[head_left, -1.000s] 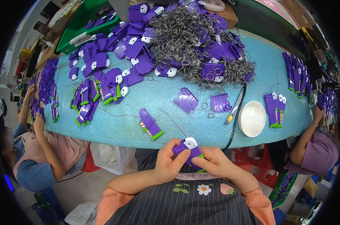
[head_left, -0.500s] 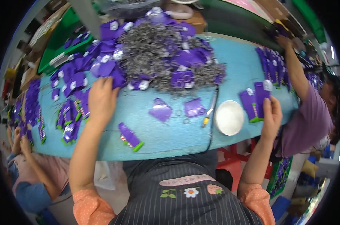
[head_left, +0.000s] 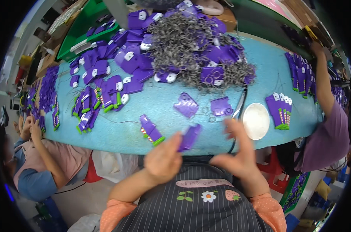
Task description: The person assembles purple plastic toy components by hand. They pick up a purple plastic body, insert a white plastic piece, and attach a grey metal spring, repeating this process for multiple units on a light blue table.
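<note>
My left hand (head_left: 163, 159) is closed on a flat purple plastic piece (head_left: 191, 138), held above the front edge of the blue table. To its right my right hand (head_left: 239, 154) is open, thumb and fingers apart, with nothing in it. Just beyond the left hand lies a purple piece with a green end and a red-and-white striped edge (head_left: 152, 130). Two loose purple pieces, one left (head_left: 186, 105) and one right (head_left: 222, 106), rest farther in, with small metal rings near them. A slim tool (head_left: 240, 103) lies beyond the right hand, which hides its near end.
A round white dish (head_left: 256, 121) stands right of the tool, beside fanned purple-and-green pieces (head_left: 279, 112). A heap of grey metal rings (head_left: 175, 44) on purple pieces fills the far middle. A green bin (head_left: 77, 40) stands far left. Co-workers' arms reach in left (head_left: 44, 145) and right (head_left: 323, 77).
My left hand has come back from the purple pile toward me, bringing a purple piece. My right hand has let go of the purple-and-green pieces by the dish and moved left.
</note>
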Demonstrator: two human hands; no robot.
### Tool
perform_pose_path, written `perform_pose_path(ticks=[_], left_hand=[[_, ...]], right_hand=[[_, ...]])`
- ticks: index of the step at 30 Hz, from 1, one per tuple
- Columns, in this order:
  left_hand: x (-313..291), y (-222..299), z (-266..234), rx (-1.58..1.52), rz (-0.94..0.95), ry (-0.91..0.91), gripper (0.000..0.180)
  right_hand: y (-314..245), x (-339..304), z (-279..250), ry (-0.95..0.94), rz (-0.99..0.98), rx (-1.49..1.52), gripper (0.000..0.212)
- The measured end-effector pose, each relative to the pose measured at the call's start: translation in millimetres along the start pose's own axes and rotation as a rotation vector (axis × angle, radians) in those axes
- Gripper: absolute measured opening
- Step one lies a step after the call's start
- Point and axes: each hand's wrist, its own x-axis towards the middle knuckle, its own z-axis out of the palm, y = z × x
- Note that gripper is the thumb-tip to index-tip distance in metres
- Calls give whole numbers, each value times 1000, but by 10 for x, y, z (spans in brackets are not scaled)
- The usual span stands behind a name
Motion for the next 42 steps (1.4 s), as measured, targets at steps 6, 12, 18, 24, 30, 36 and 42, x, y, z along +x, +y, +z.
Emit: perform_pose_path(ticks=[6, 12, 18, 24, 30, 36, 42], left_hand=[[-22, 112, -30, -694, -305, -216, 47], [-126, -93, -109, -615, -327, -393, 50], [-143, -147, -86, -455, -561, -168, 30], [223, -1140, -665, 343, -290, 151, 20], [-7, -1084, -386, 239, -408, -63, 23], [-139, -555, -307, -331, -567, -74, 29], [4, -313, -648, -648, -648, 356, 26]], right_hand=[[-23, 196, 380, -105, -220, -123, 78], [-42, 110, 554, -158, -188, -158, 78], [-83, 42, 620, -80, -210, -236, 78], [-235, 359, 764, -215, -306, -513, 82], [-75, 347, 1212, -444, -497, -614, 59], [-35, 302, 1043, -357, -498, -497, 39], [-55, 284, 1126, -414, -517, -616, 40]])
